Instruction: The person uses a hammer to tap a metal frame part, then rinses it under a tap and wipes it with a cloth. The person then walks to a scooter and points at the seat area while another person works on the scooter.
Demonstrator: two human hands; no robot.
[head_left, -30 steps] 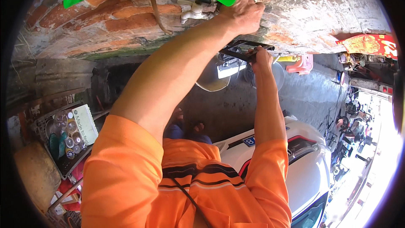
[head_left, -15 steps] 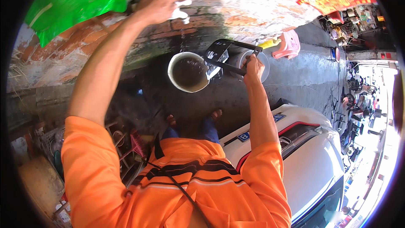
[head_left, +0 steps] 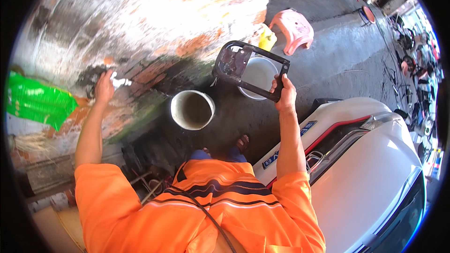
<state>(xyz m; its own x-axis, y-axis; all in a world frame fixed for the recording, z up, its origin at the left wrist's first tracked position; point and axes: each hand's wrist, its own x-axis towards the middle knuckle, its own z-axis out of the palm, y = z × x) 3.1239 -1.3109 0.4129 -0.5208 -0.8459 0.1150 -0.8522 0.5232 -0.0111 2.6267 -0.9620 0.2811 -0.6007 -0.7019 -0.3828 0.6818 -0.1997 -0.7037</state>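
At the wall on the left, my left hand [head_left: 104, 87] is closed at the white tap [head_left: 121, 82], fingers around its near end. My right hand [head_left: 285, 94] grips one end of a black metal frame [head_left: 234, 62], a rounded rectangle with an open middle and a plate at its far left end. The frame hangs tilted in the air, partly over a pale grey bucket [head_left: 258, 71]. Left of it, on the dark wet floor, stands a white-rimmed bucket [head_left: 212, 112] with murky water inside. No water stream is visible below the tap.
A pink plastic stool [head_left: 295, 28] and a yellow container [head_left: 267, 40] stand by the wall beyond the frame. A white car [head_left: 356, 159] is close on my right. A green bag [head_left: 37, 98] hangs at the far left.
The view has turned, so everything sits differently in the picture. Water was falling from the tap before; none shows now. The frame has moved from the water bucket's edge toward the grey bucket.
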